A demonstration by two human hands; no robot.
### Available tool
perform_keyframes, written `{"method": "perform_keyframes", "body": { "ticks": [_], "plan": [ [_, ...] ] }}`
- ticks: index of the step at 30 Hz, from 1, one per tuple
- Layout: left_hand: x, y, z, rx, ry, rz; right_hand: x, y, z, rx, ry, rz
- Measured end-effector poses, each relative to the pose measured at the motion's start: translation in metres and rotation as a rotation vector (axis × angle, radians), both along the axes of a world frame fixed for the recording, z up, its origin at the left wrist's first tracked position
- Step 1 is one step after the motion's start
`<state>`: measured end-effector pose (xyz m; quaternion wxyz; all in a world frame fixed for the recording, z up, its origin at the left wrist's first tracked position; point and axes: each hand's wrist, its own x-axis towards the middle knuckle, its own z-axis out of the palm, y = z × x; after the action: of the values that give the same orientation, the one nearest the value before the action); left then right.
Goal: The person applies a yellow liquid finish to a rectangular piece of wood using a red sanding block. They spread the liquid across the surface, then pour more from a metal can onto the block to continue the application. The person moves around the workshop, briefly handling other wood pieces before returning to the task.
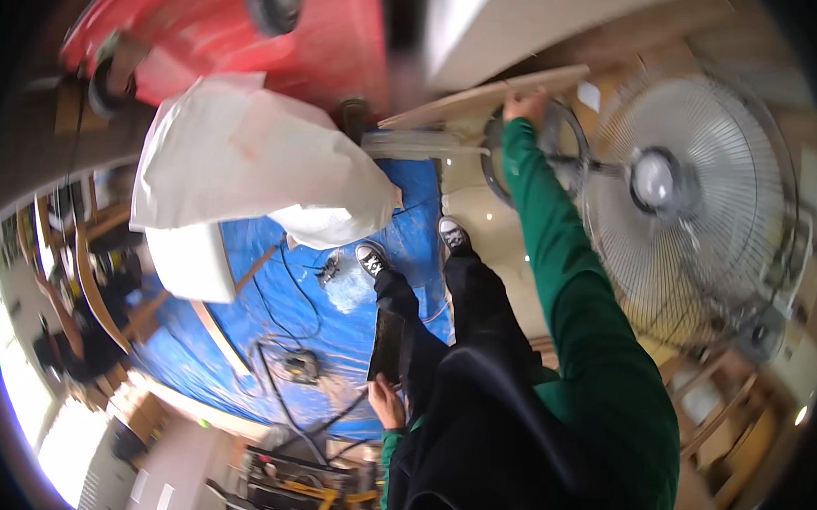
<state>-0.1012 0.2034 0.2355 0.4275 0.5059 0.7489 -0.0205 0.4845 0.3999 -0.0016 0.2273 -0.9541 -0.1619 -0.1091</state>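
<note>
Left hand (386, 404) is gripping dark flat rectangular panel (388, 342) by its lower edge.
Right hand (522, 106), closed, is holding pale thin wooden board (475, 100)'s edge; prob. stiff, light, long — better support near mid.

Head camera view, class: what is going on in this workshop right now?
A person in a green sleeve stands on a blue tarp strewn with cables. The right hand reaches out to the edge of a pale wooden board beside a large standing fan. The left hand hangs by the leg, holding a dark flat object; what it is cannot be told. A big white plastic sheet lies bunched over something to the left.
</note>
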Motion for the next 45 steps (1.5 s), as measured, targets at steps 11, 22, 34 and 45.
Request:
{"method": "perform_keyframes", "body": {
  "ticks": [11, 22, 34, 45],
  "plan": [
    [0.038, 0.150, 0.044, -0.091, -0.553, -0.434, -0.372, -0.170, 0.107, 1.026, 1.686, 0.211],
    [0.144, 0.073, 0.081, -0.675, -0.531, -0.870, -0.424, -0.307, 0.251, 1.488, 1.641, -0.439],
    [0.162, 0.004, 0.001, -0.622, -0.212, -1.049, -0.384, -0.577, 0.136, 0.665, 0.734, -0.949],
    [0.119, 0.018, -0.015, -0.165, 0.101, -1.982, -0.308, -0.912, 0.011, 0.312, 0.660, -1.418]
  ]
}}
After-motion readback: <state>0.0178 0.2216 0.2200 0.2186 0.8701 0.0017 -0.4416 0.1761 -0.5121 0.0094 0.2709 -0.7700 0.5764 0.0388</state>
